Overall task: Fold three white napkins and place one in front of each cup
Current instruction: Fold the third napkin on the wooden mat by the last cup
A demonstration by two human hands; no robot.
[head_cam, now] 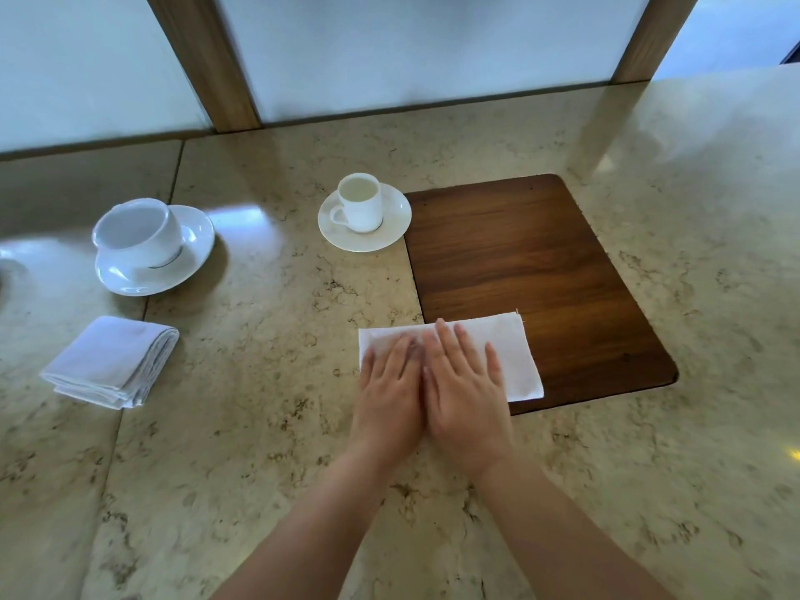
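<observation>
A white napkin [513, 352], folded into a long strip, lies across the marble counter and the near left corner of a wooden board. My left hand [389, 391] and my right hand [465, 387] rest flat on it side by side, fingers apart, pressing it down and holding nothing. A small white cup [361, 203] on a saucer stands behind the napkin. A wide white cup [138, 231] on a saucer stands at the left. In front of that cup lies a folded white napkin [110, 361].
The dark wooden board [532, 270] is set into the marble counter [259, 383] to the right of the small cup. A wall with wooden posts and frosted panels [411, 49] runs along the back edge.
</observation>
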